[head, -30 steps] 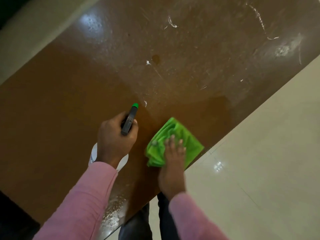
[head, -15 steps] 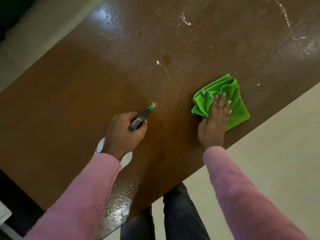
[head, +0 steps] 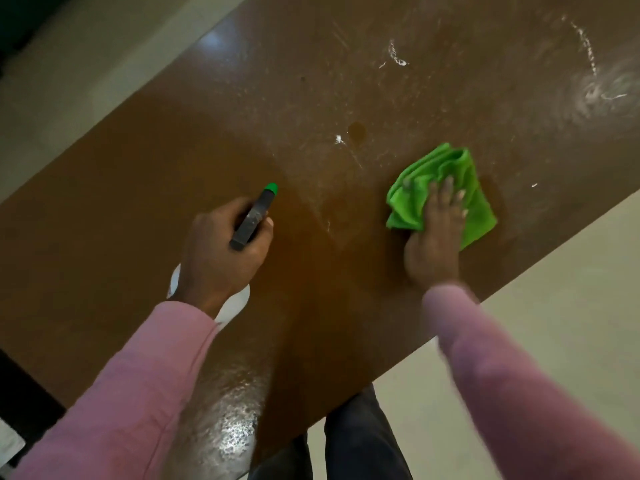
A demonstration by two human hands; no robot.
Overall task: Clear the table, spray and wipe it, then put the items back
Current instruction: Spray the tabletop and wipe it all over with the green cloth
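Brown worktop (head: 138, 209): bare, wet and streaked with white marks. Spray bottle (head: 254, 218), green-tipped: being gripped upright over the worktop by the left hand (head: 221, 251), fingers clamped around its neck. Green cloth (head: 440, 188): being pressed flat onto the worktop near its edge by the right hand (head: 436, 244), fingers (head: 446, 192) spread slightly apart on it

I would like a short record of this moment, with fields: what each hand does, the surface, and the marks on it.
left hand: closed around a white spray bottle with grey head and green nozzle, held above the table
right hand: pressed flat on a crumpled green microfibre cloth
surface: brown glossy table top, wet sheen near the front edge
marks: white streaks at the far side, not yet wiped
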